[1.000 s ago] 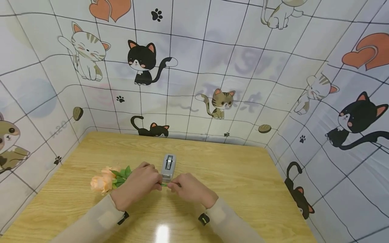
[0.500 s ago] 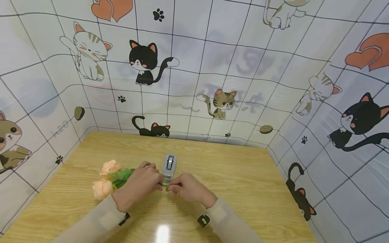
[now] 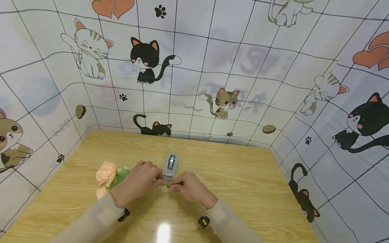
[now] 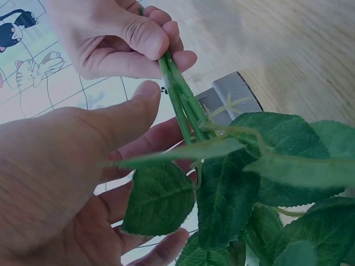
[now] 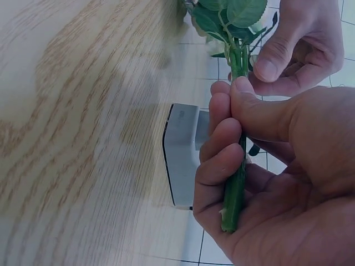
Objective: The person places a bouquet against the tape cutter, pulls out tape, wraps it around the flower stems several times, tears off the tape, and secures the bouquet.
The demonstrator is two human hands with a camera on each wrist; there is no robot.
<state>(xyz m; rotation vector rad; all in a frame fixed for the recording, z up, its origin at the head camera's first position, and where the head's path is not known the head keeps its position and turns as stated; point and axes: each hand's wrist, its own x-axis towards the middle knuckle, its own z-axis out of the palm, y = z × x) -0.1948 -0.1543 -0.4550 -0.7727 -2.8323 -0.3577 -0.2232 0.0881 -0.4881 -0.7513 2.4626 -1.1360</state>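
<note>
My right hand (image 3: 191, 189) grips the lower end of a small bunch of green artificial flower stems (image 5: 234, 194), fingers curled round them and thumb pressed on top. Peach roses (image 3: 105, 173) head the bunch at the left in the head view, partly hidden by my left forearm. My left hand (image 4: 72, 166) lies loosely about the stems higher up, with its thumb lifted off them and its fingers behind, among the green leaves (image 4: 227, 194). A grey tape dispenser (image 3: 171, 165) stands on the table just beyond both hands.
The light wooden table (image 3: 231, 179) spreads out around the hands. Behind and beside it rises a white grid-patterned covering (image 3: 188, 60) printed with cats, hearts and paws. Dark straps (image 3: 204, 221) sit at both wrists.
The roses have turned about the stems, first swinging apart and now bunched closer to the left forearm. Both hands stay close together in front of the tape dispenser, shifting only slightly.
</note>
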